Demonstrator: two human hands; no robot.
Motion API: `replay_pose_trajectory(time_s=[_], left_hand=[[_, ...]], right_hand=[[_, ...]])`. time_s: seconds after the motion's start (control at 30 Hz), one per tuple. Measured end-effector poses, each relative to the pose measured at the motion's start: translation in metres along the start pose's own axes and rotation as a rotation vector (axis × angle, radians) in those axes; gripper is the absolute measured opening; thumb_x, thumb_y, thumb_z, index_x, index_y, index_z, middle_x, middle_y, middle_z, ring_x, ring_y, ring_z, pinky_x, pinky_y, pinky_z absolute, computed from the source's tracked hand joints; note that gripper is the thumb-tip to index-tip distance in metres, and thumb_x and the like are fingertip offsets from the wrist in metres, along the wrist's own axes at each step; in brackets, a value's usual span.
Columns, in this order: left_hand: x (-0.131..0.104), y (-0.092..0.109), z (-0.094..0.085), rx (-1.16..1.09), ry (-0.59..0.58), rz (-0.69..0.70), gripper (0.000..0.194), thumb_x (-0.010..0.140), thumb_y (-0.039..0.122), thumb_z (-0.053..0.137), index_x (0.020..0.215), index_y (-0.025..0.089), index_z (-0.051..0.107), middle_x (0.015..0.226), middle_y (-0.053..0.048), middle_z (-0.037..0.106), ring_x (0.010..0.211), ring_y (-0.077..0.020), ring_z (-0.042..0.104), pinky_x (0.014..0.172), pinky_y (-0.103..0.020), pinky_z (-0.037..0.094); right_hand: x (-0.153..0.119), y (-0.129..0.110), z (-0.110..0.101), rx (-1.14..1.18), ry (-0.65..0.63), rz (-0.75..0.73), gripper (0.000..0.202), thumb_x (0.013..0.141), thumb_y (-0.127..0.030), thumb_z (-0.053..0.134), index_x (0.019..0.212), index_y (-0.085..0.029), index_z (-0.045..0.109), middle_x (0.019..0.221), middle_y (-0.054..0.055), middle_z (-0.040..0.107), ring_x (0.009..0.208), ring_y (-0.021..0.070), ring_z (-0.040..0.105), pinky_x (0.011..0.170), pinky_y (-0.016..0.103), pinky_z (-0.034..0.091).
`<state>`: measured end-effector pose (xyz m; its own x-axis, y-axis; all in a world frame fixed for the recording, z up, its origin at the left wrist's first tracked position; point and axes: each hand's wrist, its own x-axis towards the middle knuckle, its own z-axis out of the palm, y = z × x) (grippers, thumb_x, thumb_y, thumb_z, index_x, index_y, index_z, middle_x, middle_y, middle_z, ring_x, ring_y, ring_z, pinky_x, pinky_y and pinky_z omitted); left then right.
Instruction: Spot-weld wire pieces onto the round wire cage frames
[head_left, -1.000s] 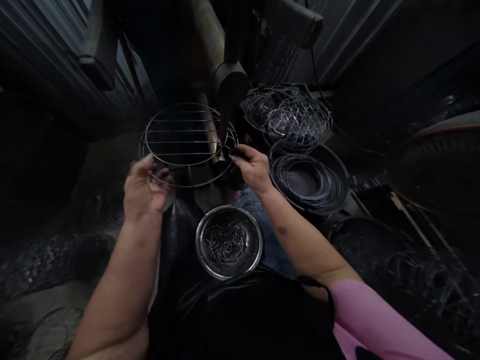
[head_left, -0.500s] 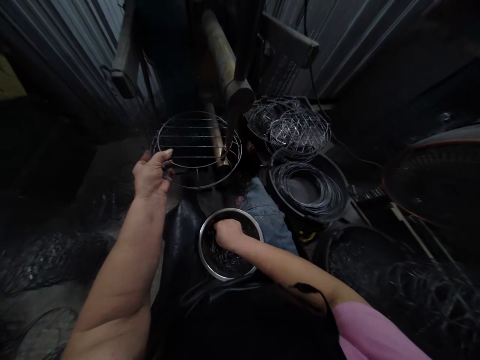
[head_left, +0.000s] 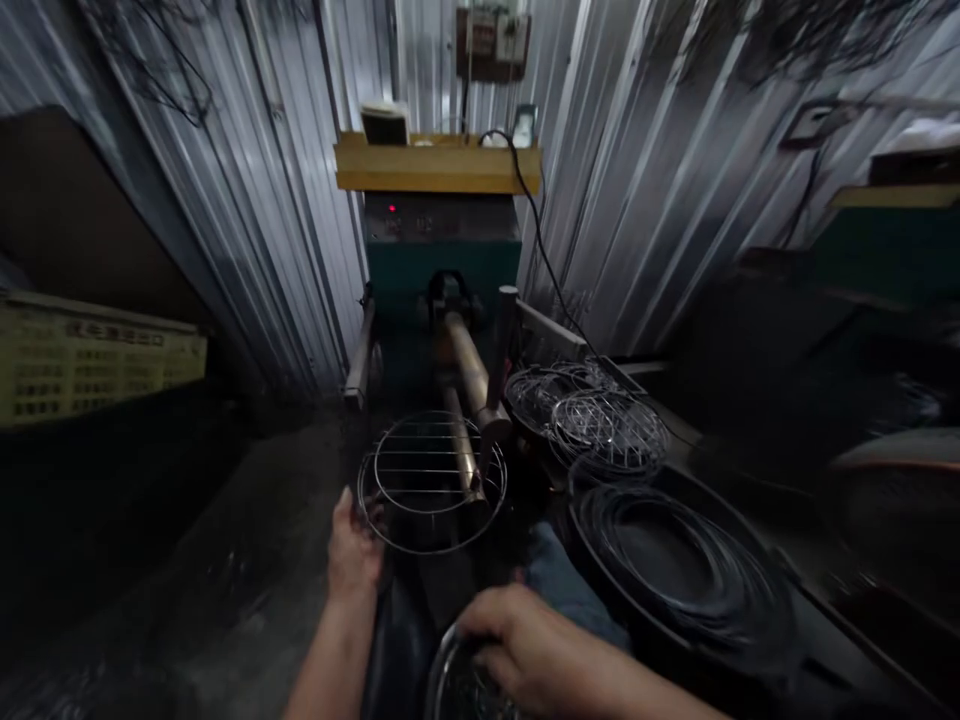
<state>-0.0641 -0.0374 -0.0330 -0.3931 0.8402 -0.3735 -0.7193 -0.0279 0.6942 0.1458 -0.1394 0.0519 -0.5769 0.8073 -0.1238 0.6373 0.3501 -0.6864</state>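
Note:
My left hand (head_left: 355,548) is closed around the left edge of a round wire rack (head_left: 420,490), which has two rings and parallel cross wires. The rack sits level at the machine's lower metal arm (head_left: 463,450), under the thicker upper arm (head_left: 469,365). Over a steel bowl (head_left: 436,672) on my lap is my right hand (head_left: 517,632), its fingers curled together above the rim. Whatever those fingers pinch is too small or hidden to make out. Small metal pieces in the bowl show only dimly.
To the right lies a coil of wire (head_left: 667,560) in a dark round tub. Behind it, wire racks (head_left: 607,430) are piled up. The green machine (head_left: 442,255) stands ahead with a yellow shelf (head_left: 439,168) on top. At the left is a yellow crate (head_left: 105,362).
The view has tilted up, showing more of the machine and wall. My right hand has risen from inside the bowl to above its rim. My left hand stays at the rack's left edge.

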Motion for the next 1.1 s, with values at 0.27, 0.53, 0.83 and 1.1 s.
replay_pose_trajectory(time_s=[0.27, 0.53, 0.83, 1.1], left_hand=[[-0.006, -0.089, -0.059, 0.293, -0.093, -0.201, 0.068, 0.062, 0.023, 0.071, 0.127, 0.012, 0.054, 0.071, -0.001, 0.063, 0.065, -0.0139, 0.059, 0.058, -0.023, 0.044], [0.002, -0.106, -0.070, 0.585, -0.343, -0.011, 0.078, 0.058, 0.032, 0.072, 0.131, 0.009, 0.059, 0.078, -0.005, 0.068, 0.076, -0.0216, 0.064, 0.078, -0.031, 0.050], [0.012, -0.110, -0.069, 0.643, -0.293, 0.005, 0.062, 0.053, 0.034, 0.075, 0.113, 0.015, 0.071, 0.096, -0.011, 0.070, 0.101, -0.0287, 0.064, 0.091, -0.032, 0.048], [0.028, -0.111, -0.075, 0.604, -0.354, -0.059, 0.061, 0.057, 0.037, 0.073, 0.115, 0.017, 0.071, 0.100, -0.013, 0.070, 0.101, -0.0310, 0.064, 0.089, -0.035, 0.050]], right_hand=[[0.160, -0.135, -0.096, -0.374, 0.647, -0.238, 0.021, 0.083, -0.019, 0.050, 0.088, -0.022, 0.070, 0.091, 0.004, 0.064, 0.078, 0.0171, 0.058, 0.068, 0.026, 0.042], [0.311, -0.123, -0.171, -0.557, 0.782, 0.287, 0.032, 0.083, -0.018, 0.050, 0.106, -0.022, 0.071, 0.131, 0.011, 0.054, 0.120, 0.0315, 0.047, 0.093, 0.046, 0.044], [0.368, -0.079, -0.259, -0.744, 0.769, 0.320, 0.036, 0.083, -0.015, 0.056, 0.114, -0.028, 0.070, 0.157, 0.004, 0.028, 0.138, 0.0362, 0.030, 0.103, 0.057, 0.036], [0.394, -0.070, -0.301, -0.829, 0.740, 0.247, 0.033, 0.081, -0.015, 0.064, 0.112, -0.022, 0.072, 0.146, 0.011, 0.042, 0.130, 0.0348, 0.043, 0.103, 0.047, 0.040]])
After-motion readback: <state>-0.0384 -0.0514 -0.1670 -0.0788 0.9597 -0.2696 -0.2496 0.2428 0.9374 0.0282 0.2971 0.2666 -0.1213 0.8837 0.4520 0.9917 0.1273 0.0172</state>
